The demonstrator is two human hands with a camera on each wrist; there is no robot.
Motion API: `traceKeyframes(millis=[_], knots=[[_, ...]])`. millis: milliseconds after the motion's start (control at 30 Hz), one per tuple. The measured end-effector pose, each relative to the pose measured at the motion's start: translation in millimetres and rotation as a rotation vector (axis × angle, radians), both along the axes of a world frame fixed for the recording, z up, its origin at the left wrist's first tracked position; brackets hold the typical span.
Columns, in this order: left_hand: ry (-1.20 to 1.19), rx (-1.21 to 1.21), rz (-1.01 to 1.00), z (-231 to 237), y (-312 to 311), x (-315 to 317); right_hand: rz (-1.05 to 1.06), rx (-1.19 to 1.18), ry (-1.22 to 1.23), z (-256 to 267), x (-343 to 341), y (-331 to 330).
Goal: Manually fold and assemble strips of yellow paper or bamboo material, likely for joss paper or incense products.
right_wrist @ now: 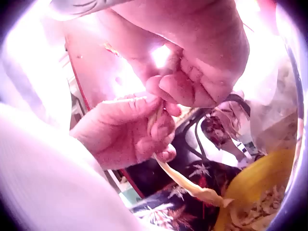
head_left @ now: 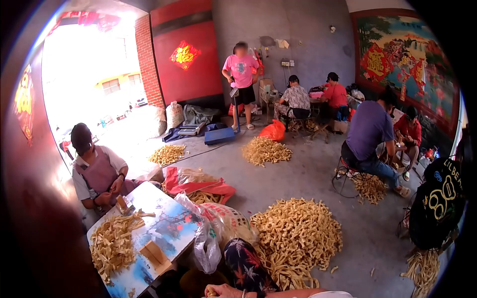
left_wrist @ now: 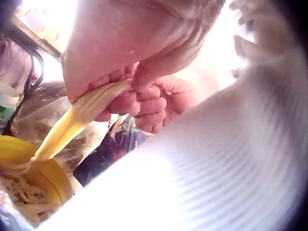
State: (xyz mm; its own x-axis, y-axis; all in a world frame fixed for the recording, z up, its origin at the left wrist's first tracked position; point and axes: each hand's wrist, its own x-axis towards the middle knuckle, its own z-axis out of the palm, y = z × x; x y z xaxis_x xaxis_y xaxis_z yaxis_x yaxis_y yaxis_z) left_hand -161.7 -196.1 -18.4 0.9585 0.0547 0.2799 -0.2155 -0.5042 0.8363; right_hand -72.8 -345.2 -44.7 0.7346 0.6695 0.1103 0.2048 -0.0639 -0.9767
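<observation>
A long pale yellow strip (left_wrist: 65,127) hangs from the left hand (left_wrist: 130,38) in the left wrist view, its lower end at a yellow container (left_wrist: 57,180) of shavings. The right wrist view has the left hand (right_wrist: 127,130) with its fingers curled round the strip (right_wrist: 187,185). Above it the right hand (right_wrist: 192,53) has curled fingers, pinching at the strip's upper end, fingertips against the left's. The right hand (left_wrist: 159,103) shows beyond the left in the left wrist view. The head view catches one hand (head_left: 221,290) at the bottom edge; which one is unclear.
A painted table (head_left: 164,213) with strips and a wooden block (head_left: 155,256) stands at left. A large pile of knotted pieces (head_left: 298,233) lies on the floor beside full sacks (head_left: 228,221). Several people sit around; one person (head_left: 241,74) stands at the back.
</observation>
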Motion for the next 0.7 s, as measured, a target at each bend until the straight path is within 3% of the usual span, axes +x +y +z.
traceKeyframes(millis=[233,267,367,567,700], knots=[[0.159,-0.158,-0.258,70.9,-24.5,32.6,-0.076,0.032,-0.198,63.6,14.5,-46.1],[0.172,-0.182,-0.268,72.6,-30.2,37.1,-0.015,-0.026,-0.130,71.8,20.4,-56.8],[0.110,-0.194,-0.259,55.3,-41.4,43.0,-0.011,-0.033,-0.131,58.0,30.1,-66.2],[0.223,-0.118,-0.206,29.9,-27.6,26.7,0.034,-0.053,-0.015,22.8,18.2,-50.6],[0.212,-0.088,-0.223,28.3,-26.8,28.5,0.060,-0.094,-0.082,23.3,19.1,-52.8]])
